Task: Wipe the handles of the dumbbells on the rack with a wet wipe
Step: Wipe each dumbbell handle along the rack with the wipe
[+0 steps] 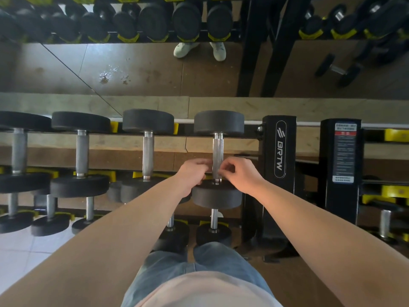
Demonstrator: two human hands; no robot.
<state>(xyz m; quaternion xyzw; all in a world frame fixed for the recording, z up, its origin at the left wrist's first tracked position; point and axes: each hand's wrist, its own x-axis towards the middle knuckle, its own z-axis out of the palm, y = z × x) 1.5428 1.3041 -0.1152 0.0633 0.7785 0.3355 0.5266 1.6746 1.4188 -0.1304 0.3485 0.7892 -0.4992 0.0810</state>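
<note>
l hand (192,175) & r hand (240,173) curl close together at the handle (218,149) of the rightmost top-row dumbbell (219,121), wipe unseen, grip unclear; prob early, 3 more handles (148,151) alongside still to do.

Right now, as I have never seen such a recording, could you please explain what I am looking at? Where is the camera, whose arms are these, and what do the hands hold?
There is no machine here. A person wears one camera on the head, looking down, so the two bare arms are that person's own. In front stands a black dumbbell rack with dumbbells lying in rows. The left hand and the right hand curl their fingers against the near end of one dumbbell's metal handle. A wipe may be between them, but I cannot see one.
</note>
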